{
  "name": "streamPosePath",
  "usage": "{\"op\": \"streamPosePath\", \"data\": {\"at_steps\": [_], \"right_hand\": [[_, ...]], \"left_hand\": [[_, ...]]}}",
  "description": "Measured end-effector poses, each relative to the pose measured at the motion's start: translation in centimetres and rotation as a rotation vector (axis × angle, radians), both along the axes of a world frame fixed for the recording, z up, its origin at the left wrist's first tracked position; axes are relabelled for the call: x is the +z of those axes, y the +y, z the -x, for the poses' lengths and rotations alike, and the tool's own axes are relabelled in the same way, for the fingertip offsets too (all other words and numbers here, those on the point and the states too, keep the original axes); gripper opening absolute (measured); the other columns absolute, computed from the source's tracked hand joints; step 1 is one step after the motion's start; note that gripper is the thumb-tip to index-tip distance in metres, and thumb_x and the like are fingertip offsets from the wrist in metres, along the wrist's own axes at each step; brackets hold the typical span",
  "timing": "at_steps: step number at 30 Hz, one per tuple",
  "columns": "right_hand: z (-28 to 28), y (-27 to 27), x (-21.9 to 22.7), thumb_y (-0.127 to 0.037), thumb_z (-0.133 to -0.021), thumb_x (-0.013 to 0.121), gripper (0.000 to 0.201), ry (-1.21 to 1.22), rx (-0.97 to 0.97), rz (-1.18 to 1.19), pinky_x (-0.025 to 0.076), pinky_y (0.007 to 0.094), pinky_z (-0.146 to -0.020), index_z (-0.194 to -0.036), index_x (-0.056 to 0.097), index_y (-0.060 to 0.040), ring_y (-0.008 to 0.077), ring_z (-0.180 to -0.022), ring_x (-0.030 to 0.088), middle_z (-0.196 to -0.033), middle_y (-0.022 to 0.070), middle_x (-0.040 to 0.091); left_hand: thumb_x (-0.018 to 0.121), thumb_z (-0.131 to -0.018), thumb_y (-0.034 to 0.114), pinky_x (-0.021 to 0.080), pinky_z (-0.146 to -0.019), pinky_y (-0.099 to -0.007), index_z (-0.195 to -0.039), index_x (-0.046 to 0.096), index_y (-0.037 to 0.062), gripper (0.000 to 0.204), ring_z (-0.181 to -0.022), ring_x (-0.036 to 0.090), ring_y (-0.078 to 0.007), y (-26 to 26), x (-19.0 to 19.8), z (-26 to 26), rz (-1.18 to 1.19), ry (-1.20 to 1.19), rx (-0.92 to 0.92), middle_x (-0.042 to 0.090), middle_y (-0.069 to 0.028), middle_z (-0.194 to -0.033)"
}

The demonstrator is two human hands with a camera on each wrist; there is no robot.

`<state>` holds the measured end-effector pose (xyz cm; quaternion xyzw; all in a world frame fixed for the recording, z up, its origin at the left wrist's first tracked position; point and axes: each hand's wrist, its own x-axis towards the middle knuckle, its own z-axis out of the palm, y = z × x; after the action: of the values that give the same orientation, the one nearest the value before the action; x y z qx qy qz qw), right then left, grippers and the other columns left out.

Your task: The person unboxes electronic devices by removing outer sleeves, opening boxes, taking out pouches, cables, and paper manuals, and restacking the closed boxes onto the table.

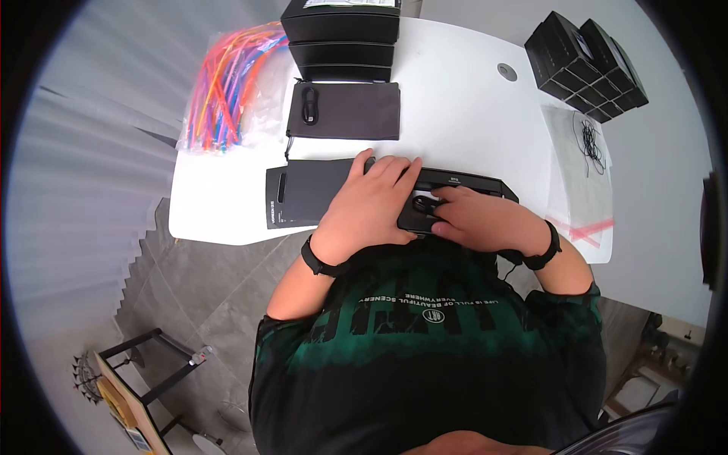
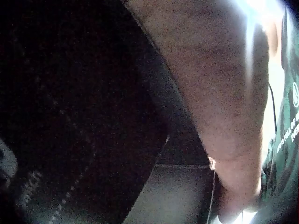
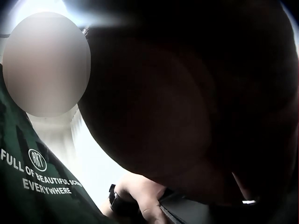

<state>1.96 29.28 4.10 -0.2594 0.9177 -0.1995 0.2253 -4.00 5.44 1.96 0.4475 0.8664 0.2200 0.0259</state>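
An open black box (image 1: pixel 478 182) lies along the table's near edge, a flat dark piece (image 1: pixel 413 220) inside it. My left hand (image 1: pixel 368 201) spans its left end, fingers over the far side and thumb at the near edge; that thumb shows beside a dark edge in the right wrist view. With curled fingers and thumb, my right hand (image 1: pixel 485 220) holds a small coiled black cable (image 1: pixel 425 203) over the flat piece; the palm hides part of the box. To the left lies a dark printed sleeve (image 1: pixel 311 189), partly under my left hand. The left wrist view is mostly dark.
Beyond the sleeve is a dark pouch (image 1: pixel 353 114) with another coiled cable (image 1: pixel 309 106) on it. Black boxes are stacked at the back (image 1: pixel 341 57) and far right (image 1: pixel 588 68). Colourful strips (image 1: pixel 227 91) lie left; thin black cords (image 1: pixel 590 144) lie right.
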Motion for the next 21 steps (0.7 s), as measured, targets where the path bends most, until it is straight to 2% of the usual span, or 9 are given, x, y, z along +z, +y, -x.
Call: {"op": "streamPosePath", "data": {"at_steps": [1,3,7,9,13,15,16,18,21], "right_hand": [[0.1,-0.3,0.3,-0.028,-0.104,0.055,0.036,-0.001,0.006,-0.003,0.050,0.0462,-0.103,-0.100,0.072,0.0028,0.0387,-0.120,0.059,-0.124,0.0225,0.064],[0.1,-0.8,1.0,-0.044,-0.107,0.049,0.055,-0.119,-0.083,-0.018,0.048,0.0478,-0.104,-0.096,0.072,0.0037,0.0396,-0.123,0.056,-0.122,0.0239,0.063],[-0.8,-1.0,0.1,-0.043,-0.105,0.053,0.053,-0.038,-0.106,0.040,0.047,0.0475,-0.103,-0.091,0.072,0.0039,0.0393,-0.121,0.056,-0.119,0.0215,0.063],[-1.6,-1.1,-0.1,-0.039,-0.105,0.057,0.049,0.070,-0.186,0.114,0.049,0.0470,-0.100,-0.088,0.072,0.0048,0.0387,-0.117,0.058,-0.118,0.0198,0.063],[-2.1,-1.1,0.8,-0.033,-0.103,0.061,0.042,-0.002,-0.288,0.144,0.051,0.0445,-0.096,-0.090,0.072,0.0053,0.0364,-0.111,0.063,-0.119,0.0183,0.063],[-2.0,-0.3,0.4,-0.020,-0.098,0.065,0.024,-0.013,-0.333,0.198,0.053,0.0400,-0.093,-0.105,0.073,0.0019,0.0330,-0.105,0.065,-0.119,0.0156,0.063],[-2.0,0.2,0.0,-0.020,-0.098,0.065,0.024,-0.020,-0.338,0.196,0.053,0.0400,-0.093,-0.105,0.073,0.0019,0.0330,-0.105,0.065,-0.119,0.0156,0.063],[-1.7,1.3,-1.0,-0.010,-0.093,0.068,0.014,0.159,-0.315,0.220,0.054,0.0410,-0.088,-0.102,0.073,-0.0003,0.0345,-0.098,0.067,-0.110,0.0142,0.066],[-1.5,1.7,-0.6,-0.002,-0.087,0.070,0.012,0.168,-0.316,0.177,0.055,0.0414,-0.086,-0.099,0.071,-0.0011,0.0352,-0.097,0.067,-0.106,0.0135,0.068]], "left_hand": [[0.089,-0.059,0.040,0.024,-0.122,-0.0534,-0.150,0.047,-0.0001,0.107,-0.134,0.052,-0.0294,0.0,0.0,0.0,-0.004,0.001,0.000,0.056,-0.0154,-0.137],[0.089,-0.059,0.040,0.024,-0.122,-0.0534,-0.150,0.047,0.0000,0.107,-0.133,0.052,-0.0294,0.0,-0.1,0.0,-0.010,0.001,-0.002,0.056,-0.0155,-0.136],[0.088,-0.060,0.040,0.025,-0.122,-0.0530,-0.150,0.046,0.0001,0.107,-0.134,0.052,-0.0291,0.0,0.0,-0.1,0.004,0.007,-0.001,0.056,-0.0152,-0.137],[0.088,-0.060,0.040,0.025,-0.121,-0.0529,-0.150,0.046,0.0002,0.107,-0.134,0.052,-0.0290,0.1,0.0,0.0,0.014,0.014,0.000,0.056,-0.0152,-0.138],[0.089,-0.060,0.041,0.026,-0.121,-0.0528,-0.150,0.046,0.0003,0.107,-0.135,0.051,-0.0290,0.0,0.0,0.0,0.019,0.021,0.000,0.055,-0.0149,-0.138],[0.089,-0.060,0.041,0.026,-0.121,-0.0529,-0.150,0.046,0.0004,0.108,-0.135,0.051,-0.0290,0.0,0.0,0.0,0.015,0.016,-0.007,0.056,-0.0149,-0.138],[0.089,-0.060,0.042,0.026,-0.121,-0.0528,-0.150,0.046,0.0004,0.108,-0.135,0.051,-0.0289,0.1,0.0,0.0,0.020,0.019,-0.004,0.055,-0.0147,-0.138],[0.090,-0.060,0.042,0.026,-0.121,-0.0527,-0.150,0.046,0.0004,0.108,-0.135,0.051,-0.0289,0.1,0.0,0.0,0.025,0.012,-0.006,0.055,-0.0145,-0.138],[0.090,-0.060,0.042,0.026,-0.121,-0.0524,-0.150,0.046,0.0007,0.109,-0.135,0.051,-0.0288,0.1,0.0,0.0,0.032,0.010,-0.008,0.055,-0.0142,-0.139]]}}
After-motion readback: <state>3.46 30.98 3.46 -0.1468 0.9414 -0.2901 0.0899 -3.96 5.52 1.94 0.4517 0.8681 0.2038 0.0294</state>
